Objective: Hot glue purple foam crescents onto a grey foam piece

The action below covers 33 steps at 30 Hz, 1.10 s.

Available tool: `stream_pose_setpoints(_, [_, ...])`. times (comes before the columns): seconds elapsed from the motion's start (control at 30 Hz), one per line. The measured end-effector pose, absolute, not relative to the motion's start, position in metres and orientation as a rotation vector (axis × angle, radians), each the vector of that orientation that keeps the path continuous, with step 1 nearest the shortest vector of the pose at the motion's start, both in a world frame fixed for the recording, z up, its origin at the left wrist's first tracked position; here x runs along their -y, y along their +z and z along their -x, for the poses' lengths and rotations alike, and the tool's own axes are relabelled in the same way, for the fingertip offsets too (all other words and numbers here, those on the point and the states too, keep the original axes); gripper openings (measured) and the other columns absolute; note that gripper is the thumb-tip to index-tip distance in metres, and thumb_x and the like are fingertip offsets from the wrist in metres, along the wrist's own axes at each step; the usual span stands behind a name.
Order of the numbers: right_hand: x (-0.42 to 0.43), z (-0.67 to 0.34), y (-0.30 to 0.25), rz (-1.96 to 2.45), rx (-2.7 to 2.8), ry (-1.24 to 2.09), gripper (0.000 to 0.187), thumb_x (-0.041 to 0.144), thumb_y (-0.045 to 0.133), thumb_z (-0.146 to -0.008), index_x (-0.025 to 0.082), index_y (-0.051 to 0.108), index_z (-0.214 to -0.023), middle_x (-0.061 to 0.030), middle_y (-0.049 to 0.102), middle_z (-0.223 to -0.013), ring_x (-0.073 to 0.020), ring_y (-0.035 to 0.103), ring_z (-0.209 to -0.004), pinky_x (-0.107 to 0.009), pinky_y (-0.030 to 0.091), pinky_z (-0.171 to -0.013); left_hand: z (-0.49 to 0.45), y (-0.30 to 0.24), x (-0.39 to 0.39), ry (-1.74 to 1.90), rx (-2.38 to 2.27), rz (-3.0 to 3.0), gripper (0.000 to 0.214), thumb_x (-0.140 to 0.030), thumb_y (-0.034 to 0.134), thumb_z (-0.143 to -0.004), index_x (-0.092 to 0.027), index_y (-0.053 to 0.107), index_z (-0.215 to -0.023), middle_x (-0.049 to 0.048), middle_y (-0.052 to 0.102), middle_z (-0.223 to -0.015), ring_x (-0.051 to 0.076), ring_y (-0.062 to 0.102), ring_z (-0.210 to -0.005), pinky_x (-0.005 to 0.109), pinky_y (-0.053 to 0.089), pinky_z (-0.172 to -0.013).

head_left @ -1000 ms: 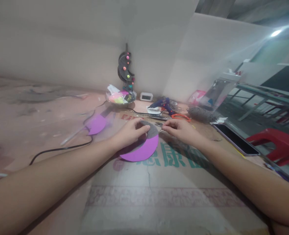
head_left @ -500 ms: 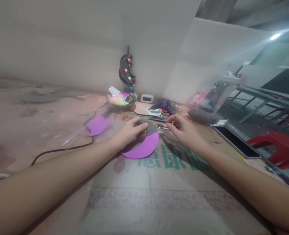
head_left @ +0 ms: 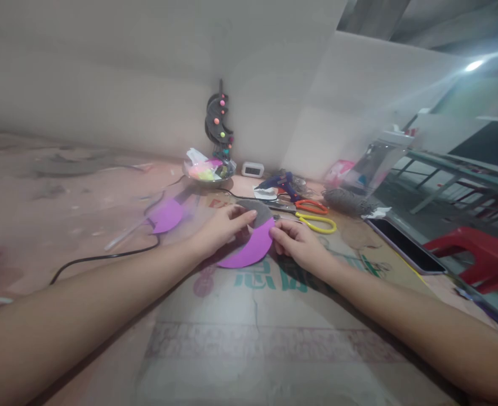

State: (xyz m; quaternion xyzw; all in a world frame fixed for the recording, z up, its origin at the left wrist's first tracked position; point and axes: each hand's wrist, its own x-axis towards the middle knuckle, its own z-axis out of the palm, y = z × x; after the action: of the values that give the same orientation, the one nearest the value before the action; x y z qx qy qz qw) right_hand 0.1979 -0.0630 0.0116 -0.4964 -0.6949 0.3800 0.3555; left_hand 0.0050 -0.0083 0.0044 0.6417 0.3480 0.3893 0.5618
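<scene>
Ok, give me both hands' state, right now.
Left hand: closed, holding the grey piece, thumb on top.
Right hand: closed, fingertips at the purple piece's right edge; whether it grips it cannot be told.

There is room to pass across the flat, printed brown cardboard sheet (head_left: 223, 313) nearest the person; beyond the right fingers (head_left: 284, 232), yellow-handled metal scissors (head_left: 321, 228), orange-handled metal scissors (head_left: 315, 211) and a dark-blue glue gun (head_left: 283, 181) obstruct.

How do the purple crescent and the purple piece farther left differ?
The right hand pinches the purple crescent; the purple piece farther left lies untouched. The crescent adjoins a gray piece, while the left piece lies by a black cable. The crescent looks sharp, the left piece blurred. Both are purple.
</scene>
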Motion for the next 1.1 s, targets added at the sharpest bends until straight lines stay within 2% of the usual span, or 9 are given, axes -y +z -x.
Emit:
stream_pose_setpoints(0.3, [0.0631, -0.1981, 0.0115, 1.269, 1.858, 0.922, 0.034, 0.046, 0.051, -0.089, 0.019, 0.048, -0.068, 0.0049, 0.048, -0.057, -0.0078, 0.041, -0.049, -0.022, 0.032, -0.048, -0.0041, 0.0052, 0.0096, 0.917, -0.822, -1.545, 0.033, -0.046, 0.058, -0.082, -0.016, 0.053, -0.072, -0.0022, 0.054, -0.06, 0.009, 0.046, -0.053, 0.022, 0.036, -0.052])
stream_pose_setpoints(0.63, [0.0568, -0.1983, 0.0092, 1.252, 1.57, 1.089, 0.032, 0.049, 0.061, -0.08, 0.019, 0.058, -0.089, 0.0067, 0.049, -0.057, -0.006, 0.036, -0.044, -0.019, 0.028, -0.041, -0.005, 0.0106, 0.0151, 0.911, -0.807, -1.53, 0.026, -0.04, 0.061, -0.082, -0.015, 0.058, -0.086, -0.0034, 0.054, -0.059, 0.006, 0.042, -0.048, 0.019, 0.033, -0.047])
stream_pose_setpoints(0.83, [0.0605, -0.1978, 0.0138, 1.255, 1.543, 1.02, 0.032, 0.05, 0.058, -0.083, 0.019, 0.055, -0.078, 0.0062, 0.048, -0.054, -0.0071, 0.038, -0.044, -0.021, 0.029, -0.043, -0.0055, 0.0119, 0.0161, 0.902, -0.815, -1.527, 0.027, -0.04, 0.063, -0.08, -0.014, 0.06, -0.087, -0.0029, 0.055, -0.059, 0.006, 0.043, -0.047, 0.019, 0.034, -0.047])
stream_pose_setpoints(1.0, [0.0589, -0.2037, 0.0135, 1.219, 1.475, 0.698, 0.026, 0.044, 0.061, -0.084, 0.021, 0.05, -0.078, 0.0067, 0.044, -0.055, -0.0078, 0.039, -0.046, -0.022, 0.032, -0.045, -0.0051, 0.0083, 0.0145, 0.881, -0.811, -1.532, 0.027, -0.042, 0.062, -0.081, -0.015, 0.061, -0.084, -0.0017, 0.056, -0.061, 0.008, 0.047, -0.051, 0.019, 0.033, -0.046])
stream_pose_setpoints(1.1, [0.0584, -0.2049, 0.0113, 1.154, 1.529, 0.739, 0.021, 0.038, 0.061, -0.084, 0.023, 0.052, -0.096, 0.0021, 0.058, -0.074, -0.0086, 0.047, -0.049, -0.023, 0.04, -0.045, -0.0047, 0.0072, 0.0139, 0.86, -0.811, -1.549, 0.028, -0.042, 0.061, -0.081, -0.015, 0.062, -0.087, -0.0015, 0.056, -0.062, 0.008, 0.048, -0.052, 0.019, 0.033, -0.046])
